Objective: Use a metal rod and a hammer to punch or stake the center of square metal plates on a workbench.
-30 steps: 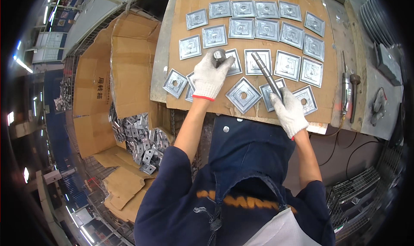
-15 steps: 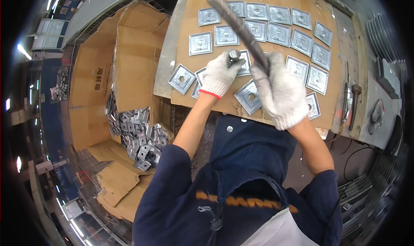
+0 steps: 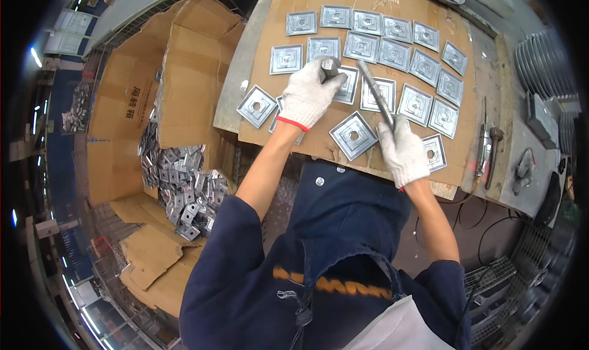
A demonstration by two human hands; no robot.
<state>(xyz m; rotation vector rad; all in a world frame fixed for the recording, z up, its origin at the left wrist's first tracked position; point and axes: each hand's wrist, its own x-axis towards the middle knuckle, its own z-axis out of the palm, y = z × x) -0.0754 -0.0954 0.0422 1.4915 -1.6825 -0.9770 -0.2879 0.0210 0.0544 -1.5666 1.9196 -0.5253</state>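
Observation:
My left hand (image 3: 307, 93), in a white knit glove with a red cuff, is closed around a short, thick metal punch (image 3: 330, 65) standing upright. It is over the square metal plates, and a plate (image 3: 347, 87) lies just beside the thumb. What the punch's lower end touches is hidden by the glove. My right hand (image 3: 405, 155), gloved too, grips a long steel rod (image 3: 377, 92). The rod tilts away from me, its far end close to the punch but apart from it. Between the hands lies a plate (image 3: 343, 130) with a round centre hole.
Several more square plates (image 3: 394, 54) lie in rows on the cardboard sheet (image 3: 276, 86) covering the table. On the left, a tall cardboard box (image 3: 126, 123) holds a heap of small metal pieces (image 3: 184, 187). A hammer (image 3: 494, 147) and a grey glove (image 3: 523, 166) rest at the right.
The steel rod has swung down from its raised position, and my right hand has dropped lower with it. My left hand keeps its grip on the punch. The whole view has shifted slightly.

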